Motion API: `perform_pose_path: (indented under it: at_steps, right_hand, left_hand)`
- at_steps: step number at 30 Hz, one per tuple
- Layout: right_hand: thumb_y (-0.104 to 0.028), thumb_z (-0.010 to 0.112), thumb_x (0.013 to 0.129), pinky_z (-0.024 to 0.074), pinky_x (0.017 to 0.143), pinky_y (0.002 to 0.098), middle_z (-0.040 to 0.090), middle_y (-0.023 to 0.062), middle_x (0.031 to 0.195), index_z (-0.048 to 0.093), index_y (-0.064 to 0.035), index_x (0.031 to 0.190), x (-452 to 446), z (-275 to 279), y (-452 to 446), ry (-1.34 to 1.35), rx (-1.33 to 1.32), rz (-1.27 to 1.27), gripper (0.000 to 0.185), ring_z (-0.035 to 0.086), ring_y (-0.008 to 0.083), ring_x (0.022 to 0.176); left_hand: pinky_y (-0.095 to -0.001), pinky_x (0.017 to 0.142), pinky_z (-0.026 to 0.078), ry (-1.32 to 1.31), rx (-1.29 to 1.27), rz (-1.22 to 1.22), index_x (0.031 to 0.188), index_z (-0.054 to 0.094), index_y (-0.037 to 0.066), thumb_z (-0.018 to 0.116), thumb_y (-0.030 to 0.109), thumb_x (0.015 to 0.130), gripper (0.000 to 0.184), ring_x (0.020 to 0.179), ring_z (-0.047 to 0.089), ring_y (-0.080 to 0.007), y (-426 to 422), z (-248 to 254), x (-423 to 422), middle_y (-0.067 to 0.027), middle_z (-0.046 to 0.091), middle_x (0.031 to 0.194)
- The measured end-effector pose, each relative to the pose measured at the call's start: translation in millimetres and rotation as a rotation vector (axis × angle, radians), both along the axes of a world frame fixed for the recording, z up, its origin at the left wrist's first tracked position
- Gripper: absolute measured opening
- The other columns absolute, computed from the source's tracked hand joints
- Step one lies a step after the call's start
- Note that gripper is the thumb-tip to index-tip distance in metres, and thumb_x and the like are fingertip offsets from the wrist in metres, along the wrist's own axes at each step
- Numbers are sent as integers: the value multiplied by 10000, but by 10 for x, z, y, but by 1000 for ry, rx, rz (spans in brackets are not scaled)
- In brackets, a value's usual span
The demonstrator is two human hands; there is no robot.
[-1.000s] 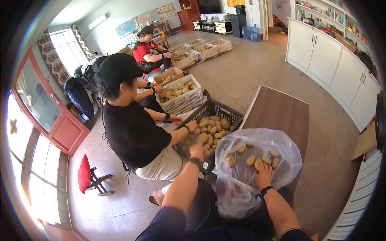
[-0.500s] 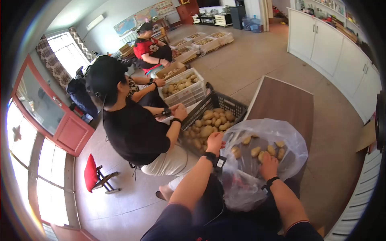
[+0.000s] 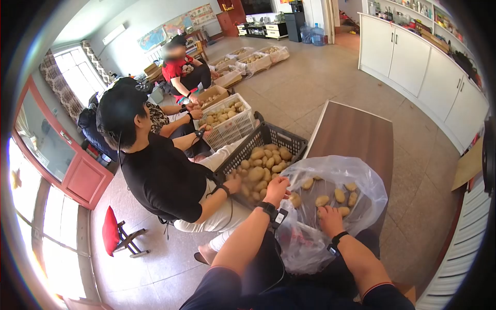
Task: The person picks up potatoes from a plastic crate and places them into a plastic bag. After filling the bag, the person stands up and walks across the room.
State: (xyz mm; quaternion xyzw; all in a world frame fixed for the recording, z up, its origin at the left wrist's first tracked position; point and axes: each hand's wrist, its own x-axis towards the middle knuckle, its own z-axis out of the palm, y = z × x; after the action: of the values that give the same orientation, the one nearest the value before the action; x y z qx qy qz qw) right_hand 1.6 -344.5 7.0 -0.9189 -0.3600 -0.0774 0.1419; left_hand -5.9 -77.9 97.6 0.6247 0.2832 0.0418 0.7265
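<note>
A clear plastic bag (image 3: 356, 168) with several potatoes in it lies open before me, spread over the near end of a brown table. My left hand (image 3: 277, 191) is closed on the bag's left rim, beside a potato (image 3: 295, 200) just inside. Inside the bag, my right hand (image 3: 331, 222) reaches down with bent fingers closed around a potato that they mostly hide. Close to those fingers lie another potato (image 3: 322, 200) and one more (image 3: 343, 211). To the left of the bag stands a black crate (image 3: 297, 143) filled with potatoes.
A co-worker in black (image 3: 160, 175) sits at my left, one hand in the black crate. Beyond stand a white crate (image 3: 235, 135) of potatoes and other seated people. The brown tabletop (image 3: 356, 129) extends ahead. A red stool (image 3: 111, 231) stands at left, white cabinets (image 3: 408, 57) at right.
My right hand has shifted slightly left and down within the bag. The co-worker's near hand has moved down into the black crate. The whole view has shifted a little.
</note>
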Motion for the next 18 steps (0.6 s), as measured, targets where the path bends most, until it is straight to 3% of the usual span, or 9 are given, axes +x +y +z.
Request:
perform_pose_path:
  at_steps: [5,12,14,15,17,18]
  right_hand:
    - [-155,700,725,414,911,433,584,135,1119,540,-93,1188,-1,-53,10,217,227,-88,494,548,341,1031]
    - [-222,696,786,482,857,397,610,196,1078,492,-17,1248,25,-157,68,623,533,-214,545,603,363,976]
    - [-164,671,817,486,632,300,630,98,922,510,10,1211,151,-493,115,780,708,-224,460,607,187,728]
    - [-164,671,817,486,632,300,630,98,922,510,10,1211,101,-390,102,787,704,-229,460,607,187,728]
    - [-157,653,838,458,597,254,599,57,879,516,15,1203,7,164,209,1158,889,-186,426,566,107,706]
    - [-157,653,838,458,597,254,599,57,879,516,15,1203,-3,240,260,1157,891,-186,426,566,107,706]
  left_hand:
    - [-283,485,476,84,45,-202,1038,593,42,571,253,871,270,594,591,-149,-56,-53,11,-52,618,895]
    - [-289,466,479,128,38,-367,1019,595,43,587,272,874,271,575,584,-150,-166,-141,31,-56,606,862]
    - [-290,465,483,170,53,-396,1009,593,46,604,311,881,294,575,585,-151,-220,-142,22,-55,594,839]
    - [-290,465,483,177,47,-398,1009,593,46,604,311,881,294,575,585,-151,-238,-156,9,-55,594,839]
    - [-299,510,510,213,57,-508,1149,553,38,591,369,897,418,669,632,-182,-238,-149,19,-82,597,963]
    - [-299,510,510,213,58,-509,1149,553,38,591,369,897,418,669,632,-182,-265,-89,5,-82,597,963]
